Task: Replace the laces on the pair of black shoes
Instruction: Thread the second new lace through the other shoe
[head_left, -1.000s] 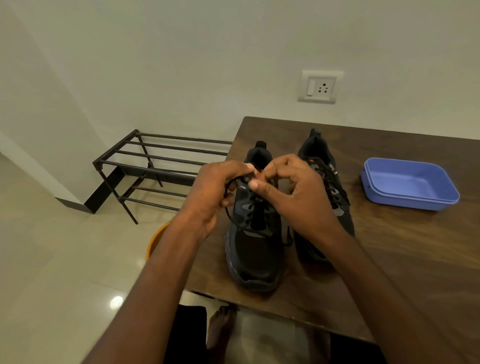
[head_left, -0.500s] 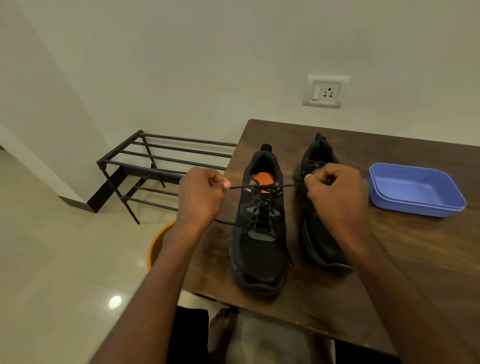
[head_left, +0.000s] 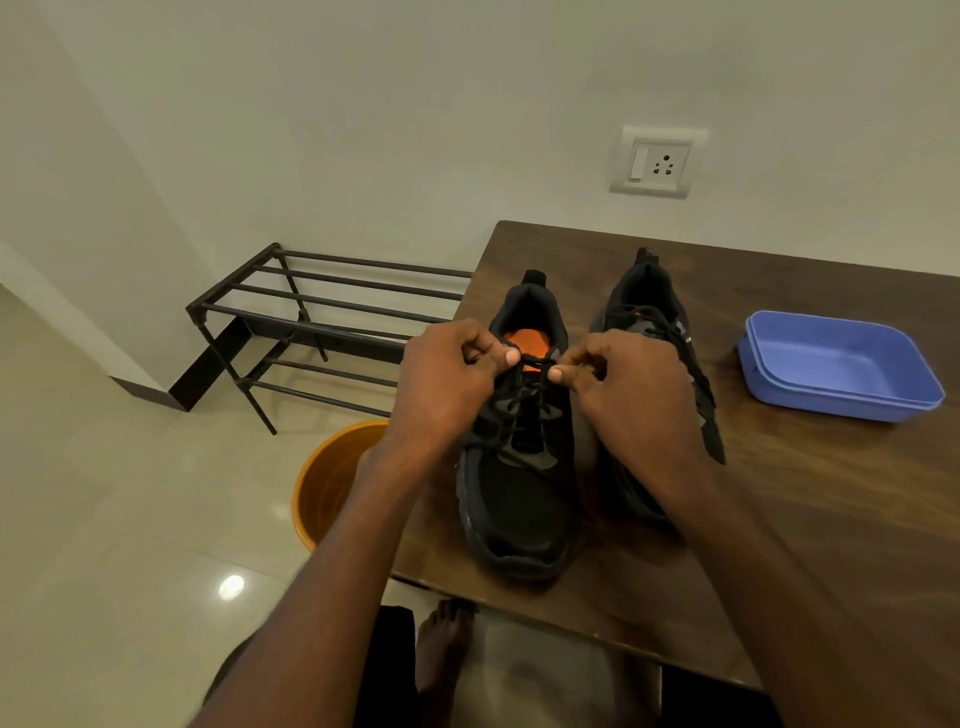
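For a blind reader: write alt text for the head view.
Left hand and right hand pinch the black lace over the nearer black shoe on a wooden table, beside its mate and a blue tray.

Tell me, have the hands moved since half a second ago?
Yes. The left hand and right hand have closed in toward each other over the left shoe's tongue, pinching the lace.

No text, brand or number can be read; a small pale mark on the right shoe (head_left: 655, 332) is too blurred.
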